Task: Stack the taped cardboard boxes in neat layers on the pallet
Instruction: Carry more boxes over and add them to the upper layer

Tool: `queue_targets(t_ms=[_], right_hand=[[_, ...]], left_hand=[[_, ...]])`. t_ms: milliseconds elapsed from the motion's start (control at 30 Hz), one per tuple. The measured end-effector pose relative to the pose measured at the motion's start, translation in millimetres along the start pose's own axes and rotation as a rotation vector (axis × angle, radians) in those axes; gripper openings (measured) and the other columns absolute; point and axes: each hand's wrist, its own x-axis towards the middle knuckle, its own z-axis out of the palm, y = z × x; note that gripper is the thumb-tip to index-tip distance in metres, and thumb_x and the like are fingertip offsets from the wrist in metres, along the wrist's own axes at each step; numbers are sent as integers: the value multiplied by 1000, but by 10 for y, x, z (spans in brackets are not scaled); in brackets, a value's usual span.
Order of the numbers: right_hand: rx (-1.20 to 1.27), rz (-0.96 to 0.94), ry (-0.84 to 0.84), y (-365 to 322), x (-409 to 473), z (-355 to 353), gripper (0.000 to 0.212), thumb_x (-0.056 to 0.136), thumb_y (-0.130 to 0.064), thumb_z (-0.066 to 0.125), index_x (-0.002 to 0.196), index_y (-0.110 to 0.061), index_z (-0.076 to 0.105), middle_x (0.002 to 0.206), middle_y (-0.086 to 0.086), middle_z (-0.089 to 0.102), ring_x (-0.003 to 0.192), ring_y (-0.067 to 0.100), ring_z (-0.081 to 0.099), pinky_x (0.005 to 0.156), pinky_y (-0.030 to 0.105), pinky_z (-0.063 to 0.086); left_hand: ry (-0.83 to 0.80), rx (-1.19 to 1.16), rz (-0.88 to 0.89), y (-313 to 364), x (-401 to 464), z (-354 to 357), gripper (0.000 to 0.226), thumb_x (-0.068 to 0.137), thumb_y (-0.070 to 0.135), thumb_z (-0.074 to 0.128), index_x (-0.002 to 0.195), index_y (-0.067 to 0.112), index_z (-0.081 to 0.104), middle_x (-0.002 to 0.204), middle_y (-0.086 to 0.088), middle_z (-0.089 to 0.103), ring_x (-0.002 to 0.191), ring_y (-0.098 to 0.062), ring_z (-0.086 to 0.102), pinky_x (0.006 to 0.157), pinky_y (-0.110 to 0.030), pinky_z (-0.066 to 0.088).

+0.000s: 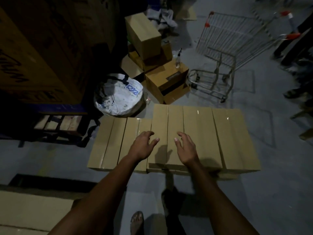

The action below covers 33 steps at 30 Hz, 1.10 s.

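Several taped cardboard boxes lie side by side in a low stack in the middle of the head view. The upper row sits to the right, and a lower row shows to the left. Whatever the stack rests on is hidden beneath it. My left hand hovers over the left edge of the middle upper box, fingers loosely spread and holding nothing. Just to the right, my right hand is over the same box, fingers spread and empty. Whether either hand touches the cardboard is unclear.
A wire shopping cart stands at the back right. Loose cardboard boxes pile up behind the stack, beside a white bag. A wooden pallet bearing big cartons sits at left. Another person's legs are at the right edge.
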Motion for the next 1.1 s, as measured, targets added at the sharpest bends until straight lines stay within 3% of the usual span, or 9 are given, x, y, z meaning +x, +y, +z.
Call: queue_targets(t_ms=[333,433,533,667,833,933,1100], right_hand=[[19,-83,-73,1707,1779,852,39,108,-34,50,145,-20,52,145,2,52,131,20,50,112,37,43],[-21,-98,-89,2235,2198,1213,42,108,-36,49,148,-21,50,151,4,47,137,20,45,115,36,39],[-96,-75,-104,2613,2513,1459,46,108,-35,49,151,-18,46,161,8,33,145,25,34,116,29,26],[-142,-52,-101,2968,2763,1691,56,108,-38,49,158,-17,35,170,10,12,154,29,20,125,42,24],[-188,-74,-63,3013,2825,1925,76,106,-36,55,165,-16,12,173,7,-11,159,21,-10,128,37,1],[-144,-61,-45,2922,2815,1998,85,104,-37,58,165,-15,4,173,10,-9,159,21,-10,127,35,-5],[42,10,-67,2901,2838,2024,85,102,-31,61,166,-25,4,174,-4,-2,158,16,8,128,37,15]], left_hand=[[14,27,-91,-916,1735,1611,58,104,53,50,151,20,46,155,-8,41,142,-26,40,111,-38,38],[-2,25,-137,-1295,2214,2159,65,103,56,49,158,24,35,168,-10,21,153,-32,23,119,-47,32],[-76,118,-176,-1620,2546,2530,79,102,62,43,166,26,14,173,-11,-6,158,-37,-2,124,-58,18],[-139,158,-167,-1979,2739,2815,83,104,64,36,165,33,-12,167,-4,-33,156,-44,-15,125,-62,8],[-29,126,-130,-2188,2729,2773,83,106,56,40,166,26,-10,169,-4,-29,158,-37,-6,126,-53,7],[-19,-12,-188,-2284,2752,2677,98,100,60,54,165,29,-12,170,-3,-27,159,-36,3,123,-54,21],[1,-208,-240,-2368,2818,2532,118,86,55,76,166,26,-6,173,-3,12,157,-24,19,125,-46,26]])
